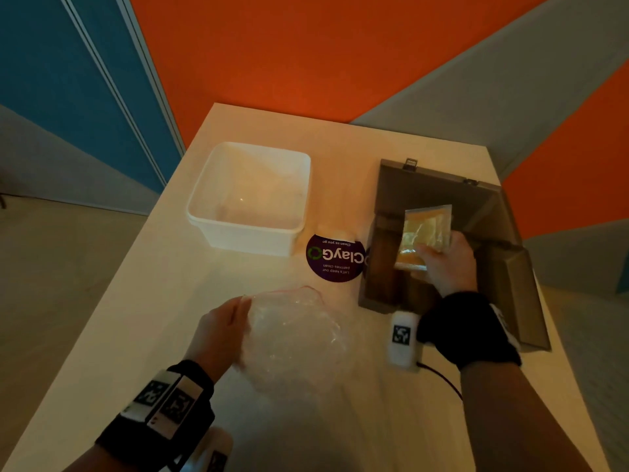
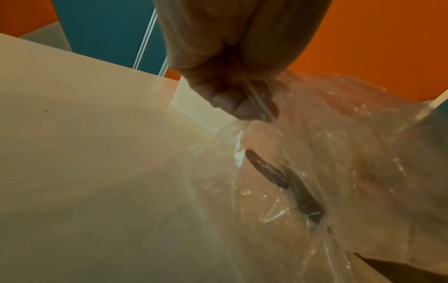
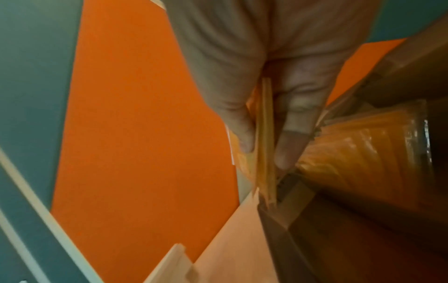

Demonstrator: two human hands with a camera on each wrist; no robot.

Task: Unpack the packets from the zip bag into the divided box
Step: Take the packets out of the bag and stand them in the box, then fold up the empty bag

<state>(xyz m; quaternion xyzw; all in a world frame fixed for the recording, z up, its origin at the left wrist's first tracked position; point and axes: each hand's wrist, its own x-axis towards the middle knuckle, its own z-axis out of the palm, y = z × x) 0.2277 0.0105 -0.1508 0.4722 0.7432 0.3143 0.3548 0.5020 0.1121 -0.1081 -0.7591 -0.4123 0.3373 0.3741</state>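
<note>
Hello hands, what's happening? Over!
Left hand pinches zip bag. Right hand holds yellow packet over divided box. Nothing blocking.

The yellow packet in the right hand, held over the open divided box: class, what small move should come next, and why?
Probably lower the yellow packet into the compartment below it and let go. The right hand pinches it upright above the divided box, whose lid is open, and the right wrist view shows its lower edge right at the box wall. The left hand holds the zip bag on the table.
</note>
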